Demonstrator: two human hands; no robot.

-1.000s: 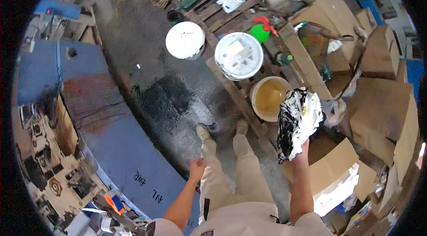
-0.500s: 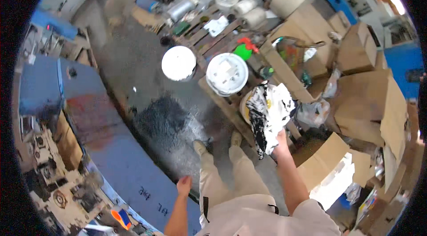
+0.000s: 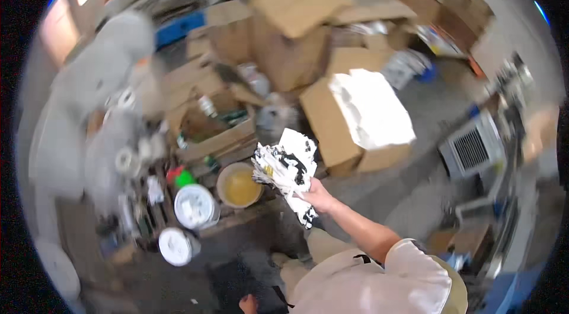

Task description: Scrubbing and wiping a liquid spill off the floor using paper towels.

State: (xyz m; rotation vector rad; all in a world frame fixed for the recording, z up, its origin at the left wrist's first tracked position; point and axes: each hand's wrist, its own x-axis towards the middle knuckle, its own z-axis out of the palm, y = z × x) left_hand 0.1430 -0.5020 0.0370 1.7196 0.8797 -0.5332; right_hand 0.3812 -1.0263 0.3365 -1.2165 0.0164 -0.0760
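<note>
Well, the biggest thing before me is a tall brown box (image 3: 290,56), standing beyond the yellow-liquid bucket (image 3: 236,168) and a little to its right. Smaller than that, an open carton with a white filling (image 3: 329,139) sits up and to the right of the bucket, and a low carton of bottles (image 3: 216,142) lies just beyond the bucket, toward its left.

Next comes the crumpled bundle of white sheets (image 3: 290,163), smeared with black, which I hold just to the right of the bucket. Its long axis runs mostly away from me: the broad, ragged end points to the far side, and a narrow tail points back toward my body. A frayed left corner reaches to the bucket's right rim in this view. The bundle spreads left of my fingers, and sticks out both beyond and below them.

A lidded white pail (image 3: 194,206) is down and left of the bucket, with a smaller white pail (image 3: 175,247) further that way. My right hand (image 3: 320,196) is closed around the bundle's right edge. My left hand (image 3: 249,304), well below the bucket, is blurred and perhaps half curled; I cannot tell its finger spread. Smallest, a green sprayer (image 3: 184,179) stands left of the bucket.
</note>
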